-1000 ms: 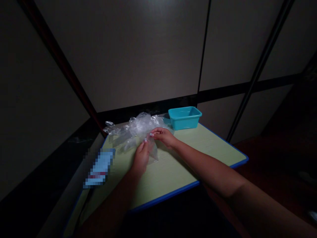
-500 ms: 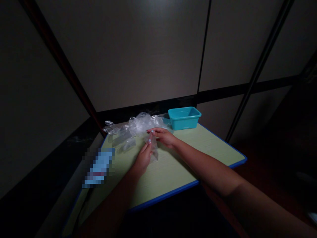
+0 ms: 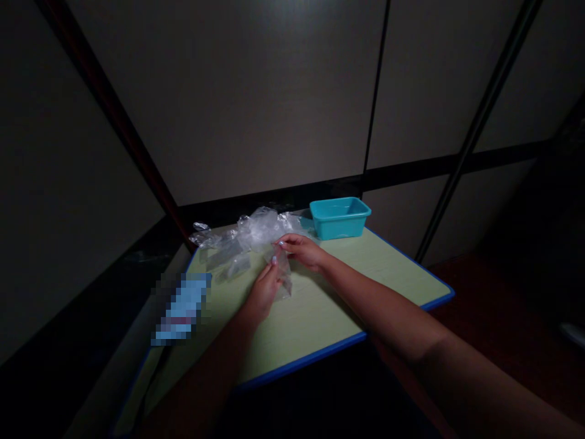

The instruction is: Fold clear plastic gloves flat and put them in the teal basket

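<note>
A clear plastic bag (image 3: 284, 281) hangs between my two hands, just above the table. My left hand (image 3: 265, 289) pinches it near the middle, thumb uppermost. Higher up, the fingertips of my right hand (image 3: 302, 251) are closed on its top edge. Whether the bag holds anything cannot be made out. Right behind my hands lies a loose heap of crumpled clear plastic bags (image 3: 259, 229). To the right of that heap stands a turquoise plastic basin (image 3: 340, 227), its inside partly visible.
The pale green table (image 3: 315, 329) has a blue edge and stands against dark-framed panels (image 3: 256, 110). At its left side lies a flat light-blue item (image 3: 185, 308), blurred out by pixels.
Almost nothing differs. My fingertips have shifted very slightly on the clear plastic bag; both hands keep their pinch, and the heap and basin stay put.
</note>
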Tool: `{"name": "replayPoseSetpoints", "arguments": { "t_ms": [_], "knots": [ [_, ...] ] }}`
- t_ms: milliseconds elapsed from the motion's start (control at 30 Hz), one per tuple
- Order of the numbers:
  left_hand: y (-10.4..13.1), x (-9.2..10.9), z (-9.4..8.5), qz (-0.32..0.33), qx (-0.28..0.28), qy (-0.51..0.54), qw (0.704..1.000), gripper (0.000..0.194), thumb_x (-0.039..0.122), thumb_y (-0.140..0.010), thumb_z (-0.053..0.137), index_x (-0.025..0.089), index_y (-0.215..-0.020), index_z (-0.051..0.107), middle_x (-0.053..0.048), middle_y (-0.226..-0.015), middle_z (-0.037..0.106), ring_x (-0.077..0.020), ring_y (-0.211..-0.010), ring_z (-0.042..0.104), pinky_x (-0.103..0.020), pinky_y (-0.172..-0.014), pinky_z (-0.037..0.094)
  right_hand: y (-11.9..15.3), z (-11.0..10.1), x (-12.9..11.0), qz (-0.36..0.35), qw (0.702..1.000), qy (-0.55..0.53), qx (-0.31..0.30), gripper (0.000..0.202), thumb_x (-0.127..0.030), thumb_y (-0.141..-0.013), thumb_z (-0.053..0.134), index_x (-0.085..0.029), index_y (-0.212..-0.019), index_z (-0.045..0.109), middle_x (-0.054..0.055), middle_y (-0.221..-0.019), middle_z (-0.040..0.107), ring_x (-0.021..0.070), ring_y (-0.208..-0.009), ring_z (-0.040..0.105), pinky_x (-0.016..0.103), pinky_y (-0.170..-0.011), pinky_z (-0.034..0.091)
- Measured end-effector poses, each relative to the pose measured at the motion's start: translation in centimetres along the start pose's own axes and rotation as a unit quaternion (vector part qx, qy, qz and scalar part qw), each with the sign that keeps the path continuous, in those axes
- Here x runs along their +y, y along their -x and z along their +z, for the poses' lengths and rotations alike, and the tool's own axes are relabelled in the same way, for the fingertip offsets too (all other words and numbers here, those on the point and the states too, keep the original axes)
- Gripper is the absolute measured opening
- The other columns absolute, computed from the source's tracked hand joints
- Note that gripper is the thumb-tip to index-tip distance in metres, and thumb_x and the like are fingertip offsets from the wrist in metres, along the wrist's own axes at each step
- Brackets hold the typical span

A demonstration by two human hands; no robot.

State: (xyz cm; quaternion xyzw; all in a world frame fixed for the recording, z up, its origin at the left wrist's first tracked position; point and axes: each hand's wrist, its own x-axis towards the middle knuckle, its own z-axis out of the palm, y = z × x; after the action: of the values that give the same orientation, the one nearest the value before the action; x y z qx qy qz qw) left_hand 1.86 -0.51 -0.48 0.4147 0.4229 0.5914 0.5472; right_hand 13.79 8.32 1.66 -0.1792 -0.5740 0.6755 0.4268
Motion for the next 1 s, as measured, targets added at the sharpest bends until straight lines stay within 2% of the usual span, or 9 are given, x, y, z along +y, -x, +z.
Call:
{"name": "replayPoseSetpoints", "arguments": {
  "t_ms": [167,267,433,633,833,933,1000],
  "knots": [
    [0.0,0.1,0.1,-0.019,0.02,0.021,0.999,0.033,0.035,-0.092,0.044,0.029,-0.124,0.051,-0.003,-0.132,0.053,-0.0154,-0.12,0.049,-0.036,-0.101,0.037,-0.3,-0.2,0.3,-0.02,0.999,0.024,0.023,0.031,-0.039,-0.057,0.08,-0.019,-0.074,0.064,-0.001,-0.077,0.061,0.011,-0.068,0.05,0.024,-0.063,0.036],
    [0.0,0.2,0.2,-0.014,0.008,0.024,1.0,0.037,0.035,-0.092,0.043,0.031,-0.128,0.047,-0.002,-0.134,0.051,-0.0149,-0.119,0.05,-0.035,-0.102,0.037,-0.4,-0.3,0.5,-0.029,0.999,0.021,0.039,0.03,-0.038,-0.057,0.079,-0.018,-0.071,0.063,-0.001,-0.075,0.06,0.0107,-0.067,0.05,0.024,-0.063,0.036],
    [0.1,0.3,0.1,0.002,-0.008,-0.001,1.0,0.046,0.038,-0.091,0.044,0.034,-0.136,0.037,-0.003,-0.135,0.049,-0.0169,-0.119,0.05,-0.039,-0.102,0.036,-0.3,-0.1,0.4,0.004,0.998,0.015,0.053,0.03,-0.039,-0.057,0.079,-0.018,-0.069,0.061,-0.002,-0.072,0.058,0.0112,-0.068,0.05,0.024,-0.063,0.036],
    [0.1,0.3,0.0,0.014,-0.025,-0.049,0.998,0.049,0.045,-0.091,0.039,0.035,-0.139,0.032,-0.004,-0.138,0.047,-0.0181,-0.122,0.047,-0.04,-0.1,0.039,-0.1,0.1,0.6,0.021,0.999,0.011,0.036,0.034,-0.044,-0.057,0.078,-0.017,-0.068,0.061,-0.001,-0.07,0.059,0.0127,-0.067,0.05,0.026,-0.062,0.036],
    [-0.1,-0.2,0.1,0.001,0.012,-0.042,0.999,0.048,0.04,-0.089,0.045,0.027,-0.134,0.04,-0.007,-0.136,0.049,-0.0204,-0.121,0.049,-0.04,-0.101,0.038,-0.3,-0.2,0.8,0.016,0.999,-0.014,0.04,0.031,-0.038,-0.058,0.078,-0.018,-0.064,0.056,-0.003,-0.067,0.056,0.012,-0.065,0.049,0.026,-0.062,0.037],
    [-0.1,-0.3,0.3,0.033,0.008,-0.1,0.994,0.048,0.038,-0.084,0.052,0.022,-0.129,0.047,-0.009,-0.129,0.054,-0.0223,-0.119,0.05,-0.04,-0.102,0.035,-0.5,-0.4,1.0,0.006,0.998,-0.034,0.055,0.03,-0.037,-0.059,0.078,-0.018,-0.064,0.055,-0.003,-0.067,0.054,0.0117,-0.065,0.048,0.026,-0.062,0.037],
    [0.1,-0.2,0.3,0.078,-0.005,-0.169,0.983,0.049,0.041,-0.082,0.054,0.02,-0.126,0.05,-0.01,-0.127,0.056,-0.0242,-0.119,0.049,-0.041,-0.104,0.033,-0.6,-0.5,1.1,0.006,0.997,-0.044,0.059,0.03,-0.037,-0.058,0.078,-0.018,-0.064,0.055,-0.003,-0.067,0.054,0.0117,-0.065,0.047,0.025,-0.061,0.037]
  ]
}}
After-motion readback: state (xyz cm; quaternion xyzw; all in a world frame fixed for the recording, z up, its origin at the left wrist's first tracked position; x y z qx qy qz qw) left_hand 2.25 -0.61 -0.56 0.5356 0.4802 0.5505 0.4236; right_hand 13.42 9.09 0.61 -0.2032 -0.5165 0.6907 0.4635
